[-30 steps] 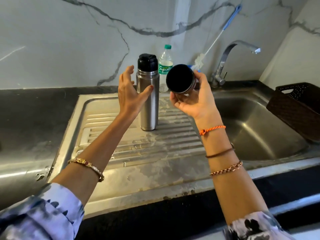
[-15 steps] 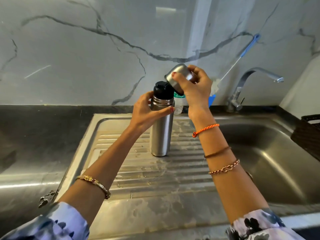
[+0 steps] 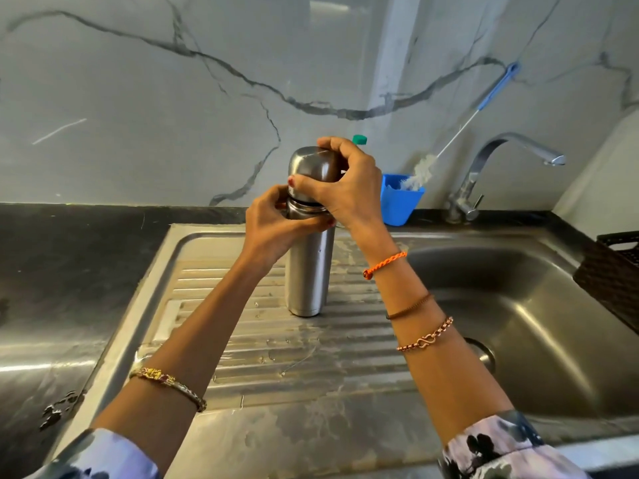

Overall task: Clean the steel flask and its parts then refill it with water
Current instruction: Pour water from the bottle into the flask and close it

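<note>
The steel flask [image 3: 309, 271] stood upright on the ribbed drainboard [image 3: 262, 344] left of the sink basin [image 3: 518, 305], its long axis vertical, mouth end up. My left hand [image 3: 273, 226] had its grip clamped round the flask's neck. My right hand [image 3: 345, 188] gripped the steel cap [image 3: 311, 167], dome up, sitting on the flask's top. Behind the flask stood a blue cup [image 3: 397, 205] with a bottle brush [image 3: 449, 143], then the tap [image 3: 484, 167].

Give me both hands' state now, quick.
Left hand: closed around the steel flask, gripping it just below the neck.
Right hand: closed on the steel cap, holding it on top of the flask.
</note>
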